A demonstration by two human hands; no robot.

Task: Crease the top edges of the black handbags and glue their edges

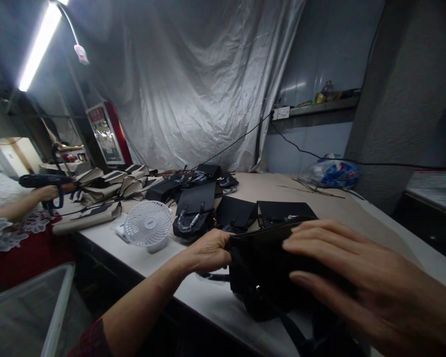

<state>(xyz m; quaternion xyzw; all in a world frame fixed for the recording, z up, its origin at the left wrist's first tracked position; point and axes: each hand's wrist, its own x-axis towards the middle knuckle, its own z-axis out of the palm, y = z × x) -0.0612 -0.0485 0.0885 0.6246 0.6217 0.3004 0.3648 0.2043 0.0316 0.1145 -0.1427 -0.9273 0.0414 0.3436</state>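
A black handbag (267,267) sits at the front edge of the table, with a dark strap (292,329) hanging down from it. My left hand (211,250) pinches the bag's upper left corner between thumb and fingers. Over the right part of the bag is my right hand (342,267), its fingers stretched out and the thumb held apart. Its fingertips are at the bag's top edge; whether they press on it I cannot tell. Just beyond lie more black bags, one with plastic-wrapped handles (190,220).
A white fan (148,223) stands left of the bags on the table (357,218). Beige-and-black pieces (115,183) are piled behind it. At far left a co-worker's hand (48,193) grips a dark heat-gun-like tool (40,181). A plastic bin (61,297) stands below.
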